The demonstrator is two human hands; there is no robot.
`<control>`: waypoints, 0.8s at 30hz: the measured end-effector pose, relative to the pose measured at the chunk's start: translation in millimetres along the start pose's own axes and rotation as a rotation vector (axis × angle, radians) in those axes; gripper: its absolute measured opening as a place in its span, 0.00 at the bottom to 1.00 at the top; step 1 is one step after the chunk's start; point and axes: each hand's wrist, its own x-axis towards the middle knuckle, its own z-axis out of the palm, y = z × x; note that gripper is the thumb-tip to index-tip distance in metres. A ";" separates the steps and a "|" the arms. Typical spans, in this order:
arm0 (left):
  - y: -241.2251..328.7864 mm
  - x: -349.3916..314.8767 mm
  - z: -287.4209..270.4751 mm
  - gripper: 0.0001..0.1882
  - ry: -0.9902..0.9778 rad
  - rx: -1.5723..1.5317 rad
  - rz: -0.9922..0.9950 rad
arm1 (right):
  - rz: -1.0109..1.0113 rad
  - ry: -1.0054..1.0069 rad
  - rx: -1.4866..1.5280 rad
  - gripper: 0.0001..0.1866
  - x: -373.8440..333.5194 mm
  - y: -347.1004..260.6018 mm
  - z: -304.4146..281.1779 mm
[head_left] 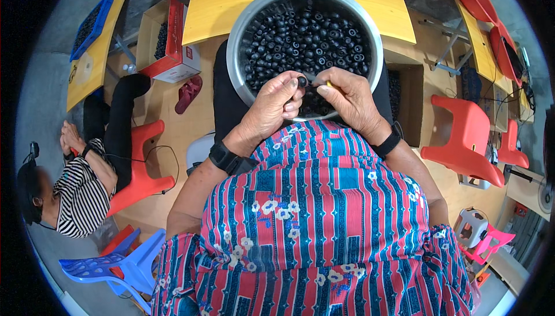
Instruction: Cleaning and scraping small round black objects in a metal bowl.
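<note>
In front of me a round metal basin (233, 50) is filled with small black rounded parts (303, 32), several showing a hole or ring at one end. Over its near side, my left hand (273, 97) pinches one black part (302, 82) between thumb and fingers. Close beside it, my right hand (350, 97) is closed round a small tool with a yellow handle (331, 84). The tool's tip points toward the black part; its exact kind is mostly hidden by my fingers.
A yellow table (214, 4) stands beyond the basin. At left are a red-and-white carton (173, 38), a blue tray (92, 27) and a person (87, 189) on a red stool, hands together. A cardboard box (411, 96) and red stools (462, 137) are at right.
</note>
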 end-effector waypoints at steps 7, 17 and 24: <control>-0.6 0.9 -4.0 0.10 -0.051 -0.036 0.025 | -0.087 -0.044 -0.135 0.11 -1.0 -1.0 1.5; 1.4 -2.4 -0.7 0.11 -0.044 -0.071 0.023 | -0.116 -0.033 -0.197 0.11 0.2 -0.3 1.2; 1.5 -2.8 -0.9 0.12 -0.040 -0.070 0.020 | -0.106 -0.016 -0.214 0.11 0.8 -1.3 1.2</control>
